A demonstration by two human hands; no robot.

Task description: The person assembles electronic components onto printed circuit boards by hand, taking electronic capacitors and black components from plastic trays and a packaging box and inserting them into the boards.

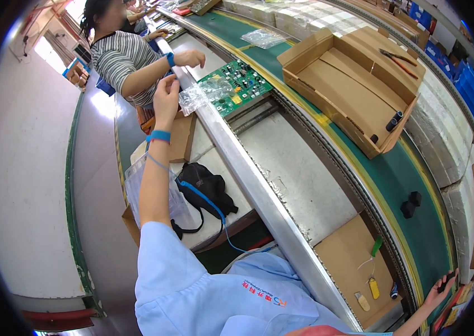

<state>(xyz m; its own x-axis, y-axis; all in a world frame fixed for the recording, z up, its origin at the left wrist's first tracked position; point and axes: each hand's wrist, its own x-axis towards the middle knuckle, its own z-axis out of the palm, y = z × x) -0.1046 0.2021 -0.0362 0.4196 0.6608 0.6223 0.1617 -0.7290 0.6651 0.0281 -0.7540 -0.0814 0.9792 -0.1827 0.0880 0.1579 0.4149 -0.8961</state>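
Note:
My left hand (166, 101) reaches forward over the metal rail, its fingers closed on the edge of a crinkled clear plastic bag (192, 99). The bag lies across the rail and onto a green circuit board (251, 87) filled with components. Around my left wrist is a blue wrist strap (158, 136) with a coiled cord. At the lower right, my right hand (434, 294) grips a small black part (445, 282) above the green belt's edge; its exact kind is unclear. Two black pieces (410, 205) lie farther up the belt.
A co-worker's hand (190, 58) hovers beside the board. An open cardboard box (332, 84) holds black cylinders, with pliers (398, 57) on its flap. Cardboard (332, 269) near me carries a yellow item (373, 288). A black bag (206, 187) sits left of the rail (248, 179).

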